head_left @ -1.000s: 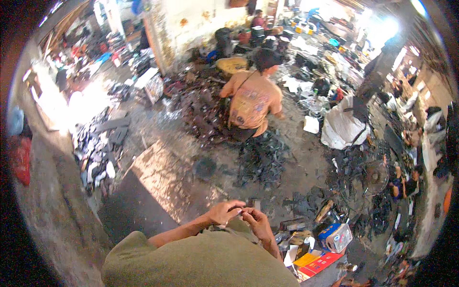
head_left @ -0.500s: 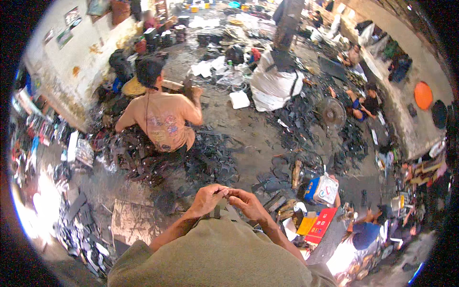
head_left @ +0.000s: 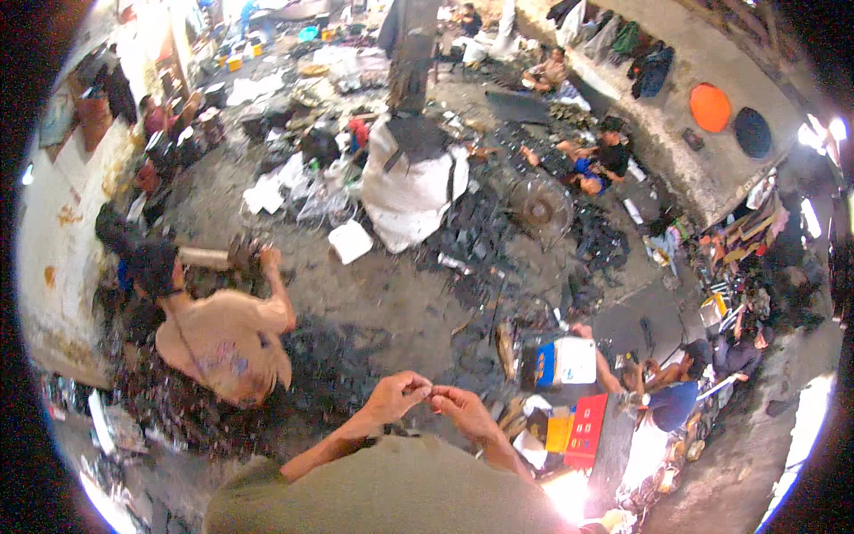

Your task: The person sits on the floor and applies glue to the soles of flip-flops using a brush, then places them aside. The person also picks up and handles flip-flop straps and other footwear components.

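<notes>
My left hand (head_left: 396, 399) and my right hand (head_left: 462, 413) are in front of my chest, fingertips close together. The thumb and index finger of the left are pinched. Curled fingers on the right meet them at nearly the same spot. Anything between the fingertips is too small to make out. Just beneath the hands is the olive shirt (head_left: 400, 489) on my body. Beyond them, dark flat scraps (head_left: 347, 356) lie over the floor.
At left, a person in a tan shirt (head_left: 222, 343) sits among dark scraps. A white sack (head_left: 414, 196) stands against a post (head_left: 414, 67). Near right are a blue-and-white box (head_left: 567, 362), a red panel (head_left: 585, 431) and a person in blue (head_left: 672, 405). A fan (head_left: 541, 212) stands farther back.
My view has swung to the right, so the seated person and the sack sit farther left. My hands stay together before my chest, with fingertips slightly more apart.
</notes>
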Demonstrator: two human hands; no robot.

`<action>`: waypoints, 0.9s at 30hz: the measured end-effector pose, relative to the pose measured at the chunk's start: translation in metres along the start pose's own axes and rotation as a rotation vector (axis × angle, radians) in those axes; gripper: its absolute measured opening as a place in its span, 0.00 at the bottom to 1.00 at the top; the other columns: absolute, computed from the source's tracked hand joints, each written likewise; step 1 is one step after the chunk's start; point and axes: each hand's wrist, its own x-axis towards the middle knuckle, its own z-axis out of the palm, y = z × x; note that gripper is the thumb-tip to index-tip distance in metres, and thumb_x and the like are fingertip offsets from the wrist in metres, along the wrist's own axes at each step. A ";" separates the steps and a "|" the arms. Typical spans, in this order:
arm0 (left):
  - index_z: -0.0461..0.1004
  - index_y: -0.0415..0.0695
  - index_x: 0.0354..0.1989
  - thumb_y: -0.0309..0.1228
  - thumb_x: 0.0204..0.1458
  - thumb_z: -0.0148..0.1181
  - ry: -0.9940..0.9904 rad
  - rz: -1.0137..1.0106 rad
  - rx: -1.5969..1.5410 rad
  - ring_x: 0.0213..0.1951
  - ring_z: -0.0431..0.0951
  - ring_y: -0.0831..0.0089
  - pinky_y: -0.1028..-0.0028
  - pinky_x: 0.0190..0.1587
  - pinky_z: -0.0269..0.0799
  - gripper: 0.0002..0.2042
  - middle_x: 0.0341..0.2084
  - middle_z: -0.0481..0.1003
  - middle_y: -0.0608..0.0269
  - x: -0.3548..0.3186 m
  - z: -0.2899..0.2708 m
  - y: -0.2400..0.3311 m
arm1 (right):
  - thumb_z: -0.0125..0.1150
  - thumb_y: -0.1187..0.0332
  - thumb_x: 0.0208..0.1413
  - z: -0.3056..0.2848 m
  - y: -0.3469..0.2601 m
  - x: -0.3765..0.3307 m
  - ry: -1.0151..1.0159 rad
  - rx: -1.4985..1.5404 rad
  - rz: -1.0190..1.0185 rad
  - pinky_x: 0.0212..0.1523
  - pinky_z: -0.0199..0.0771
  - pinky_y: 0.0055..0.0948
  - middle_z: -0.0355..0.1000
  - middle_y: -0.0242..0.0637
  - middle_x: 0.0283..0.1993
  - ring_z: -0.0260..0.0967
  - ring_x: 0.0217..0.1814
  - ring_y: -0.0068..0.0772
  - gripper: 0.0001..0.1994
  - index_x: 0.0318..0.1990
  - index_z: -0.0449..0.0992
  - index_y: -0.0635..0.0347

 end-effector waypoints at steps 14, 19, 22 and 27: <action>0.79 0.41 0.47 0.36 0.61 0.63 -0.094 -0.037 0.060 0.43 0.81 0.70 0.68 0.48 0.76 0.12 0.41 0.82 0.59 0.200 -0.072 0.018 | 0.57 0.59 0.69 -0.079 -0.083 0.163 0.030 0.030 -0.093 0.58 0.70 0.31 0.78 0.32 0.52 0.72 0.54 0.26 0.19 0.59 0.75 0.63; 0.79 0.41 0.45 0.36 0.61 0.63 -0.058 -0.014 0.118 0.44 0.81 0.67 0.67 0.49 0.75 0.12 0.40 0.82 0.57 0.246 -0.075 0.017 | 0.56 0.59 0.70 -0.113 -0.079 0.213 0.005 -0.050 -0.120 0.56 0.70 0.27 0.77 0.29 0.50 0.70 0.52 0.22 0.18 0.59 0.75 0.62; 0.79 0.41 0.45 0.37 0.61 0.62 -0.028 -0.057 0.150 0.43 0.80 0.68 0.67 0.48 0.74 0.12 0.39 0.81 0.58 0.278 -0.075 0.022 | 0.55 0.61 0.71 -0.136 -0.106 0.237 -0.051 -0.010 -0.029 0.56 0.68 0.24 0.75 0.25 0.52 0.68 0.53 0.17 0.18 0.60 0.74 0.63; 0.77 0.40 0.46 0.35 0.62 0.62 0.037 -0.084 0.191 0.40 0.80 0.74 0.71 0.45 0.75 0.12 0.38 0.81 0.61 0.342 -0.073 0.031 | 0.54 0.55 0.71 -0.187 -0.119 0.293 -0.094 0.057 -0.150 0.56 0.71 0.31 0.78 0.32 0.50 0.71 0.52 0.25 0.20 0.58 0.76 0.61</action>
